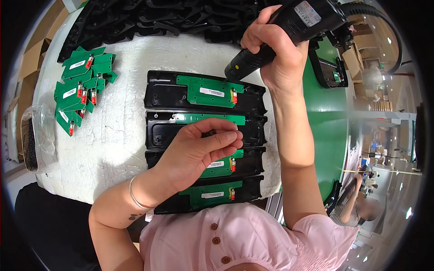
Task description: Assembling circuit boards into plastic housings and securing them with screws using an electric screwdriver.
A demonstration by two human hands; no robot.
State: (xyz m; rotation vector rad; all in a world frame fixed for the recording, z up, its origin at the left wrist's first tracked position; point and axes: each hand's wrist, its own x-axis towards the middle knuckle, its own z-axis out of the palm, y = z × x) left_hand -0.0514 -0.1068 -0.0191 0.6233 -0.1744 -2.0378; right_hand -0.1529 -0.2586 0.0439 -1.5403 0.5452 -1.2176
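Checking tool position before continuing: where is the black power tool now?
In the head view, upper right of centre: the power tool is in the right hand, its nose toward the green board in the farthest of four lined-up black housings.

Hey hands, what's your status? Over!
Right hand gripping black power tool, pointed at top green board. Left hand curled, contents unclear. Partly hiding second board.

Bright light, fisheye-bent dark edges
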